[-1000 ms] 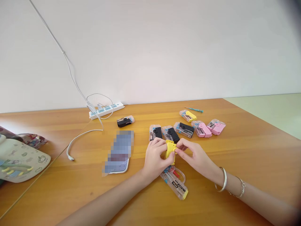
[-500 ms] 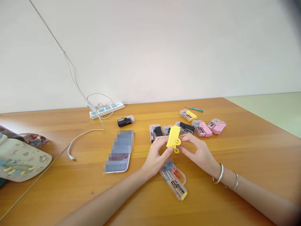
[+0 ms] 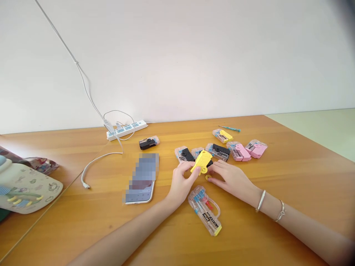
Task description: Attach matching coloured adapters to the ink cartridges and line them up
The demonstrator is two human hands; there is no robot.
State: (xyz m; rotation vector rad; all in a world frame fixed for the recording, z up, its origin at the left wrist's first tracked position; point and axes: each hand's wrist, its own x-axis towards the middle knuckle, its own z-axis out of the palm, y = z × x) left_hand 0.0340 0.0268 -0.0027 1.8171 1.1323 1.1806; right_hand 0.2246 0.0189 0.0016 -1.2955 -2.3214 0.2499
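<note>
A yellow plastic toy water gun cover (image 3: 201, 161) with a round boss is pinched between the thumb and fingers of my left hand (image 3: 181, 183), raised above the table. The fingertips of my right hand (image 3: 230, 177) are down at the tabletop, thumb and finger closing round a small yellow disc (image 3: 208, 177). Nearer to me lies a clear mini water gun (image 3: 205, 211) with its inside exposed, showing blue parts, a red trigger and a yellow end.
Behind my hands lie several folded water guns, including black (image 3: 217, 151), pink (image 3: 239, 151) and yellow (image 3: 223, 135) ones. A teal screwdriver (image 3: 230, 128) is farther back. To the left are a phone (image 3: 142, 184), a power strip (image 3: 127, 129), a white cable (image 3: 100, 155) and a patterned bottle (image 3: 30, 188).
My right hand has left the yellow cover and come down to the small disc. My left hand has tilted the cover and moved it slightly left.
</note>
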